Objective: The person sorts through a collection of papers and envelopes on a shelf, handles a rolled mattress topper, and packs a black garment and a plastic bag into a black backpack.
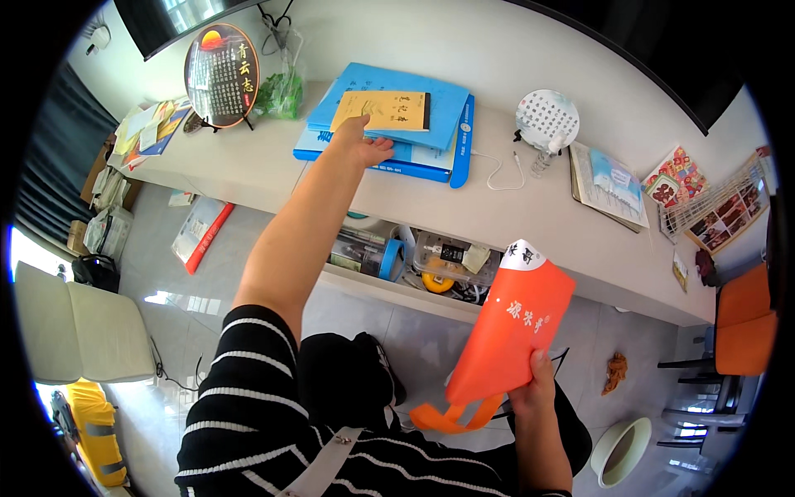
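My left hand (362, 147) reaches out over a stack at the back of the cabinet top. Its thumb lies over the near left part of a yellow notebook (389, 108), while the other fingers spread apart near the edge of the blue folders (443, 95) underneath. Whether the fingertips press on the stack I cannot tell. Below the cabinet's front edge, my right hand (534, 389) grips an orange bag (517, 319) with a white end by its lower right side. The bag is tilted, and its orange strap (447, 421) hangs at the bottom.
An open drawer (402, 290) with a tape measure (437, 282) and clear boxes juts out below. On the top stand a round dark plaque (222, 74), a white disc (546, 116), a small bottle (542, 161) and an open book (609, 186). A pale bin (621, 451) is lower right.
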The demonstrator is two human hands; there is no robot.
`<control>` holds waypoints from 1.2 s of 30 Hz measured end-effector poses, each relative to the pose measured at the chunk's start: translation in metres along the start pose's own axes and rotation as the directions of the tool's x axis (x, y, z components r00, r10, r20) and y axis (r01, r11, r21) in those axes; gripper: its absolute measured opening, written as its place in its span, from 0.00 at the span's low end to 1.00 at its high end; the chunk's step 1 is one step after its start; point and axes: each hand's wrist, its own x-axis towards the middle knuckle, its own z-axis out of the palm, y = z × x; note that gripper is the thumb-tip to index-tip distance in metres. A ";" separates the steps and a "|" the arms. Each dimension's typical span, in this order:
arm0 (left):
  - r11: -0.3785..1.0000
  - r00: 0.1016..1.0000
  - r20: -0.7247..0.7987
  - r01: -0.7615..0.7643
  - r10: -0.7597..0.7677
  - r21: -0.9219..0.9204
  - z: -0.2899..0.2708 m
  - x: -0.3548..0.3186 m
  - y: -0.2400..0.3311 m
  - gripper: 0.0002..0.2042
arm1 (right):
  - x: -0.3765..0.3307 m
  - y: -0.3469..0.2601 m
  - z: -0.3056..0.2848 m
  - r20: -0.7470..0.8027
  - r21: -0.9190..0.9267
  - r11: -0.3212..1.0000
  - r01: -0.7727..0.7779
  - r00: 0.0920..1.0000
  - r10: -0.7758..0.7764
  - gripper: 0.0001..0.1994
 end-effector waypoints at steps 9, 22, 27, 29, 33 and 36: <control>0.983 0.990 0.029 -0.133 0.137 -0.129 0.054 0.014 -0.019 0.20 | -0.001 0.000 -0.002 -0.037 0.045 0.997 0.059 0.998 -0.057 0.30; 0.907 0.980 0.141 -0.186 0.143 0.377 -0.045 -0.012 -0.034 0.21 | -0.002 0.001 -0.014 0.006 0.083 0.996 0.029 1.000 -0.029 0.31; 0.704 0.996 0.026 0.042 -0.085 0.709 -0.073 -0.013 -0.007 0.30 | -0.007 -0.002 -0.011 0.042 0.044 0.997 0.068 0.997 -0.070 0.31; 0.686 0.999 0.040 -0.005 -0.035 0.728 -0.076 -0.011 0.000 0.31 | -0.004 -0.003 -0.007 0.045 0.053 0.997 0.049 0.998 -0.052 0.31; 0.680 0.996 0.084 -0.067 0.009 0.731 -0.060 0.008 0.009 0.28 | -0.003 -0.004 -0.001 0.043 0.030 0.998 0.049 0.998 -0.050 0.32; 0.778 0.995 0.096 -0.091 0.039 0.622 -0.049 0.014 0.001 0.26 | -0.002 0.000 -0.002 0.054 0.022 0.998 0.056 0.997 -0.057 0.32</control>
